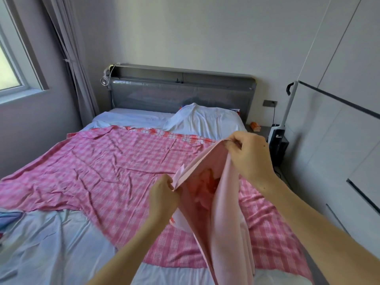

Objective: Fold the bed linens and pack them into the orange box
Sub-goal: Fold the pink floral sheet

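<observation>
Checked sheet [107,167] on bed [51,243], grey headboard [181,93]

The lower end of the pink cloth [224,233] is cut off by the bottom edge, and part of the checked sheet [98,167] is hidden behind it. Beyond that sheet a small orange object [255,126] cannot be identified; left of the sheet, a blue fabric [10,219] is cropped.

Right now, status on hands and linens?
Left hand, right hand pinch pink cloth by top edge. Checked sheet spread on bed, unfolded. Orange box not in view.
</observation>
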